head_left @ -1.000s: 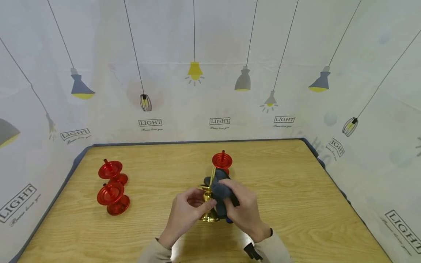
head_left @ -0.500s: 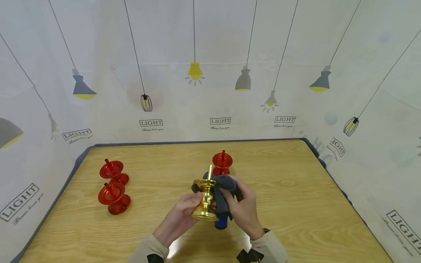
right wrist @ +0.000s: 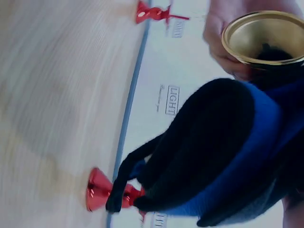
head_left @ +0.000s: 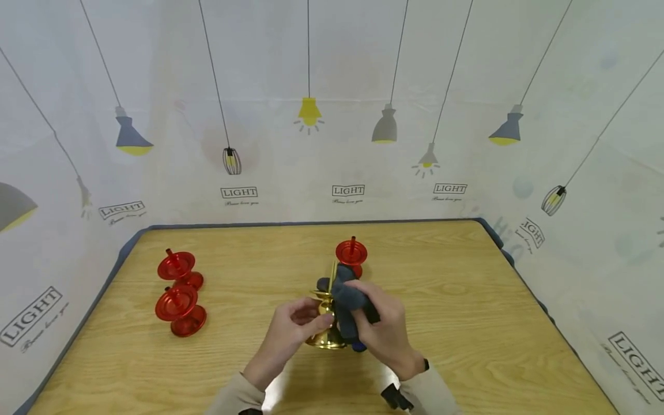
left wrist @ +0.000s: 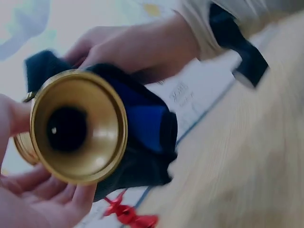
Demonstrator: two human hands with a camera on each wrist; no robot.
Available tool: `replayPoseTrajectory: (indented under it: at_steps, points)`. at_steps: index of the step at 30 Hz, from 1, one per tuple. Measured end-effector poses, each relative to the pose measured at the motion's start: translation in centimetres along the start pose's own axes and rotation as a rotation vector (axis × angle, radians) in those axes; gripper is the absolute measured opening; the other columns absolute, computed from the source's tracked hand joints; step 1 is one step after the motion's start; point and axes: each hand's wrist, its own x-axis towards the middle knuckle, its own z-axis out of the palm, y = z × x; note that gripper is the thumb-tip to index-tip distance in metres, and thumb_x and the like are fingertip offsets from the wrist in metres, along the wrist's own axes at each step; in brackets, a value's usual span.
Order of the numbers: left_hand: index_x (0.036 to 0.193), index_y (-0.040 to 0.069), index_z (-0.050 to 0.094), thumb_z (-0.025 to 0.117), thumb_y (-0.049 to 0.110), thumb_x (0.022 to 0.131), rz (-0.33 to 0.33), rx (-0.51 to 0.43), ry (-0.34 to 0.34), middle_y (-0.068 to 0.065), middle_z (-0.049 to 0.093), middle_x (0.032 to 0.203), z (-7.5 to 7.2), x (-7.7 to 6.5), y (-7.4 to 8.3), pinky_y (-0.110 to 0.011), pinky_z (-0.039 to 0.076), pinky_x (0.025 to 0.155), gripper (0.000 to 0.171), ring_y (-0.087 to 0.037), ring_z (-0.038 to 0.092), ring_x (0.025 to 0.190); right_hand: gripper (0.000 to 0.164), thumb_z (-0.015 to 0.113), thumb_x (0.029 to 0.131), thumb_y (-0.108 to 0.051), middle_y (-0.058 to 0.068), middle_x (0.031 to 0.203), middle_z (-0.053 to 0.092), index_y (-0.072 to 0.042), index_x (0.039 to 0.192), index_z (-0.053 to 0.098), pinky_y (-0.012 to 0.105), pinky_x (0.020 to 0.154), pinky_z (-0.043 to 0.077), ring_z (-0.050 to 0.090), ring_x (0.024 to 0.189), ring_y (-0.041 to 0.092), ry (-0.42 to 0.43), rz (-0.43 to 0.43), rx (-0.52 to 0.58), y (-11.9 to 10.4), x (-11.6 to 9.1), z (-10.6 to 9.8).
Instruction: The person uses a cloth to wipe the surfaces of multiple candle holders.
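Observation:
A shiny gold candle holder [head_left: 327, 338] with a thin upright spike is held just above the table in front of me. My left hand [head_left: 284, 333] grips its stem from the left, thumb in front. Bunched in my right hand [head_left: 388, 327] is a dark grey-blue cloth [head_left: 347, 302], pressed against the holder's right side and partly covering it. From below, the left wrist view shows the hollow gold base [left wrist: 99, 135] with dark inside, and the cloth [left wrist: 147, 128] wrapped behind it. Blue parts of the cloth [right wrist: 199, 137] fill the right wrist view.
Two red candle holders [head_left: 176, 305] stand close together on the left of the wooden table [head_left: 249, 259]. Another red candle holder [head_left: 351, 252] stands just beyond my hands. A pale curtain [head_left: 280, 155] printed with lamps surrounds the table's back and sides.
Half a second ago the gold holder was tilted with the left hand lower around it; now it stands more upright. The cloth has shifted over its right side again.

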Motion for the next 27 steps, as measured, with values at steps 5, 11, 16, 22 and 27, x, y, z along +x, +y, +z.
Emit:
replayPoseTrajectory:
  at_steps: [5,11,16,22,27]
  points:
    - [0.116,0.005,0.066,0.058,0.023,0.104,-0.037,-0.379,-0.299,0.006,0.07,0.099,-0.5,0.2,-0.7,-0.023,0.053,0.078,0.023,-0.005,0.065,0.088,0.034,0.071,0.084,0.016,0.02,0.103,0.073,0.003,0.116,0.068,0.02,0.087,0.056,0.072,0.099,0.011,0.021,0.221,0.172,-0.2,-0.4,-0.3]
    - [0.107,0.01,0.066,0.047,0.022,0.108,-0.022,-0.453,-0.425,0.006,0.068,0.097,-0.4,0.2,-0.4,-0.023,0.053,0.084,0.023,-0.005,0.064,0.09,0.032,0.07,0.086,0.014,0.022,0.102,0.072,0.004,0.116,0.067,0.02,0.084,0.057,0.07,0.097,0.008,0.017,0.31,0.212,-0.2,-0.4,-0.6]
    - [0.109,-0.003,0.067,0.066,0.025,0.1,0.013,-0.03,-0.134,0.001,0.068,0.092,0.4,0.1,0.5,-0.022,0.053,0.073,0.03,-0.005,0.063,0.081,0.033,0.074,0.082,0.011,0.015,0.101,0.075,-0.002,0.112,0.07,0.018,0.089,0.054,0.074,0.093,0.02,-0.005,0.111,0.001,0.1,0.1,-1.3]
    - [0.109,-0.001,0.072,0.075,0.029,0.093,-0.018,0.12,-0.016,-0.005,0.073,0.088,1.1,0.2,1.0,-0.025,0.054,0.065,0.035,-0.011,0.067,0.076,0.018,0.066,0.098,-0.012,0.013,0.101,0.075,-0.001,0.112,0.069,0.024,0.091,0.056,0.074,0.09,0.026,-0.02,-0.057,-0.055,-0.2,0.6,-1.5]
    - [0.112,0.004,0.071,0.065,0.027,0.1,-0.061,-0.19,-0.197,0.007,0.07,0.088,0.5,0.4,0.6,-0.021,0.049,0.069,0.027,-0.005,0.061,0.077,0.027,0.072,0.088,0.006,0.016,0.101,0.075,0.0,0.114,0.069,0.02,0.089,0.055,0.074,0.094,0.017,0.011,0.093,0.095,-0.4,0.1,-1.6]
